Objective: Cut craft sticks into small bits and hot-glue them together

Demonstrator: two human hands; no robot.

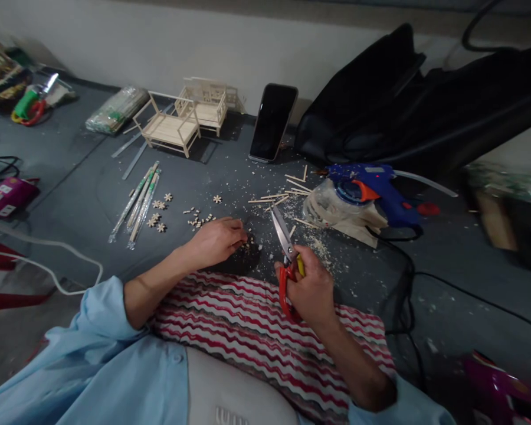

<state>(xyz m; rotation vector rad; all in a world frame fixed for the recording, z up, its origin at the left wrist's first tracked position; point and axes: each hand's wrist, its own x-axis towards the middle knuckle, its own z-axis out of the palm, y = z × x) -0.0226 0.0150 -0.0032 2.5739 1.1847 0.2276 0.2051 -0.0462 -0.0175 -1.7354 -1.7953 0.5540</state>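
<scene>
My right hand (312, 286) grips a pair of scissors (284, 235) with red and yellow handles, its blades pointing up and away from me. Just left of it, my left hand (219, 241) is closed with fingertips together low over the table; whatever it pinches is too small to make out. Beneath and around those fingertips lie tiny wooden bits. A cluster of short cut wooden pieces (199, 219) sits beyond my left hand. Thin wooden sticks (274, 196) and shavings are scattered past the scissor tips. Small flower-shaped wooden pieces (158, 205) rest farther left.
Miniature wooden furniture frames (172, 128) and a propped phone (273, 122) stand at the back. A blue glue gun (376, 189) lies on a clear plastic jar (321, 203), its cable trailing right. Wrapped sticks (139, 203) lie left. A striped cloth (248, 319) covers the front edge.
</scene>
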